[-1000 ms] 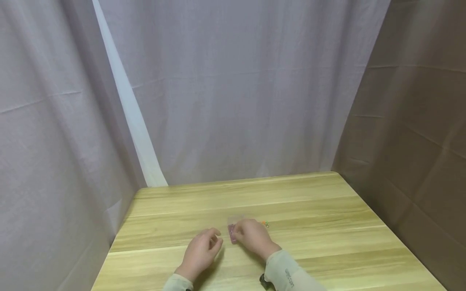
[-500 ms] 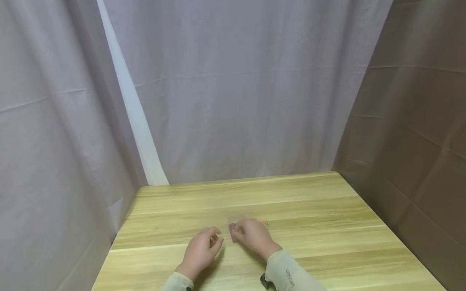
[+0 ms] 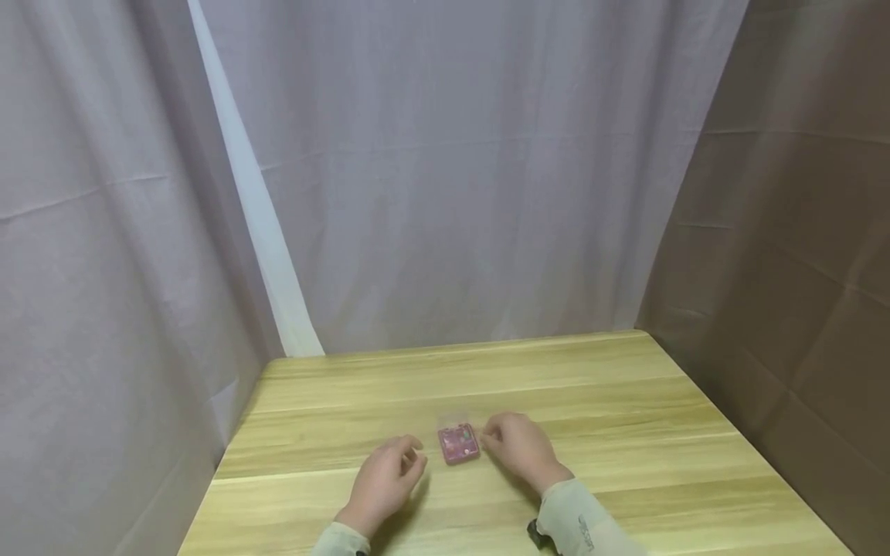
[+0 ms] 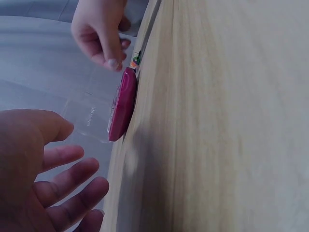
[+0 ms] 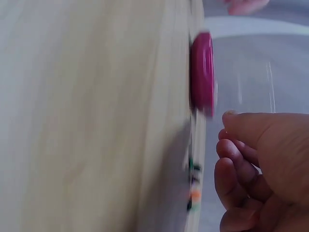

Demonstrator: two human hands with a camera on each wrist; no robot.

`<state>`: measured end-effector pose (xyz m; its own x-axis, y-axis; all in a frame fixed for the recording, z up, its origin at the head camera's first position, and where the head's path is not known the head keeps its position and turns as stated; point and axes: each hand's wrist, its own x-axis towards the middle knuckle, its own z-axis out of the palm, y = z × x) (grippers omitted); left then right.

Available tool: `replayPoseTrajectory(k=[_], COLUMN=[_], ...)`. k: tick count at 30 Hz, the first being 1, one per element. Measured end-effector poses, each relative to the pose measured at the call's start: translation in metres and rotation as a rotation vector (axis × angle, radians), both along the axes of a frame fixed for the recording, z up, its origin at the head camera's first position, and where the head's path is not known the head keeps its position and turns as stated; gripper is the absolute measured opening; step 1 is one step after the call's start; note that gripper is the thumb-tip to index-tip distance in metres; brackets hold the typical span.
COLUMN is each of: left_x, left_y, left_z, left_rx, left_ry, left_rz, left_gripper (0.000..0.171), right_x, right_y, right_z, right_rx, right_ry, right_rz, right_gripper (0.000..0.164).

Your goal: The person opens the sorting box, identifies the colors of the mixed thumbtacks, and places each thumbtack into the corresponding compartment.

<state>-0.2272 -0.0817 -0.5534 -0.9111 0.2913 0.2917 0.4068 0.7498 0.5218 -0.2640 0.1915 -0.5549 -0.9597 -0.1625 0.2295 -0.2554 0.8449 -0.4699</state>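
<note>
A small pink box (image 3: 459, 444) lies on the table with its clear lid (image 4: 89, 116) raised at the far side. Small bits, one of them green, show inside it. To its left my left hand (image 3: 388, 477) hovers with relaxed, spread fingers, touching nothing. On the right side my right hand (image 3: 518, 448) hangs just off the box, thumb and index finger close together; I see nothing between them. Several tiny orange, green and dark pieces (image 5: 194, 193) lie on the table beside the box, under my right hand; in the head view that hand hides them.
The wood-grain table (image 3: 334, 417) stretches out around the box and hands. Grey curtains (image 3: 452, 193) hang behind it and on the left, and a brown curtain (image 3: 779, 232) on the right. A pale strip (image 3: 257, 201) shows between the curtains.
My right hand has moved right, off the pink box, uncovering its inside and covering the tiny pieces in the head view. My left hand has stayed in place.
</note>
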Motion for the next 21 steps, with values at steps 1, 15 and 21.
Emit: replayPoseTrajectory(k=[1, 15, 21], left_x=[0.000, 0.000, 0.000], left_y=[0.000, 0.002, 0.004], left_z=[0.000, 0.003, 0.001], left_rx=[0.003, 0.007, 0.005], left_ry=[0.001, -0.007, -0.013], left_rz=[0.001, -0.001, -0.007], left_gripper=[0.028, 0.025, 0.025], right_x=[0.000, -0.004, -0.001], right_y=[0.006, 0.056, 0.057], right_z=[0.000, 0.001, 0.004], right_rx=[-0.004, 0.032, 0.038], right_ry=[-0.004, -0.028, -0.036], right_rz=[-0.016, -0.113, -0.116], right_gripper=[0.006, 0.004, 0.005])
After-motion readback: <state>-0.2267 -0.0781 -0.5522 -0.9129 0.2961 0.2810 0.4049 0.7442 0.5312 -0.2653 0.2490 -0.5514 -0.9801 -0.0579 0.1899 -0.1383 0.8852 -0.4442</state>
